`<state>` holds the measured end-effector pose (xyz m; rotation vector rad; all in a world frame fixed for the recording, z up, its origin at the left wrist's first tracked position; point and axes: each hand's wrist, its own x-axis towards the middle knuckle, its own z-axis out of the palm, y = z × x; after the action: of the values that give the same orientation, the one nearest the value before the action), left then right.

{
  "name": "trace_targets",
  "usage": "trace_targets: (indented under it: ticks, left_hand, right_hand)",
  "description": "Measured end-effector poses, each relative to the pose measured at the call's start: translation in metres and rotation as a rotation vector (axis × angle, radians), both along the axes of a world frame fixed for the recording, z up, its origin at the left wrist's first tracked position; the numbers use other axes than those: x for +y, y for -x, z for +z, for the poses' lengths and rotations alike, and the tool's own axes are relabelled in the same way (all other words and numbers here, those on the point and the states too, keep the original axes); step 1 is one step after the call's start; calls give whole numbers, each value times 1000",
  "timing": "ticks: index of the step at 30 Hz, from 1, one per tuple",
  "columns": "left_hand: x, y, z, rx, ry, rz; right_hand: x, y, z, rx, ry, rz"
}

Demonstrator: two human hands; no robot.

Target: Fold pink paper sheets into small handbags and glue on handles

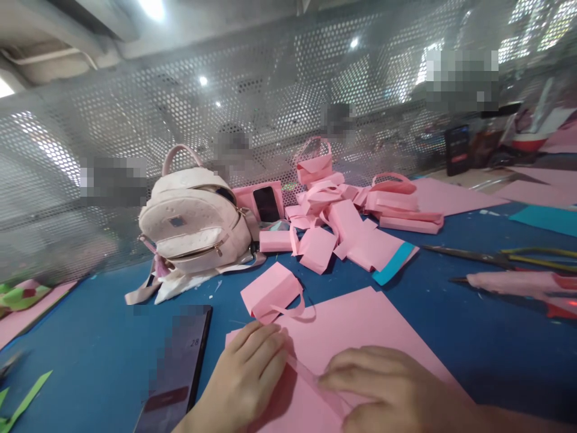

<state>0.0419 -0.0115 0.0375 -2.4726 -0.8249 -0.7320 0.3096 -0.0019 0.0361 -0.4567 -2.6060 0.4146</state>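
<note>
The large pink sheet [360, 325] lies on the blue table [103, 343] under both hands, with a narrow pink strip [303, 368] running slantwise across it. The left hand [250, 370] rests on the sheet's left part, fingers bent and close together, their tips at the strip's upper end; its thumb is out of sight, so I cannot tell whether it pinches anything. The right hand [383, 385] lies over the sheet's right part, fingers drawn together and tips on the strip — pinching or only pressing, I cannot tell.

Touching the sheet's far edge is a small pink paper bag [270, 290] with a looped handle. Just left of the sheet lies a phone [193, 355], screen up. Farther beyond the sheet is a heap of pink paper pieces [320, 207], including one with a blue band [392, 264] nearest the sheet. To the sheet's far left stands a pale backpack [198, 210]. Right of the sheet lie scissors [500, 258] and, a little nearer, a pink glue gun [509, 281]. Behind everything, well beyond the sheet, rises a perforated screen [270, 108].
</note>
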Motion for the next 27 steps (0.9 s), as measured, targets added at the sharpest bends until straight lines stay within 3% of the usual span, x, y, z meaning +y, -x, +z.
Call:
trace_targets:
  ticks: [2, 5, 11, 16, 22, 27]
  left_hand:
    - [-3, -1, -1, -11, 40, -6]
    - [-11, -6, -6, -30, 90, -29]
    - [-28, -27, -23, -192, 90, -52]
    - [-31, -35, -29, -255, 3, -29]
    - [-35, -38, -19, -66, -125, -32]
    - [-32, -41, -9, -25, -170, -78]
  right_hand:
    - [10, -3, -1, 62, 86, -27]
    - [22, -6, -2, 4, 143, -189]
    - [21, 3, -14, 21, -185, -85]
    - [9, 9, -25, 25, -309, -75]
    - [8, 5, -13, -9, -379, -26]
    - [6, 5, -9, -104, -416, 24]
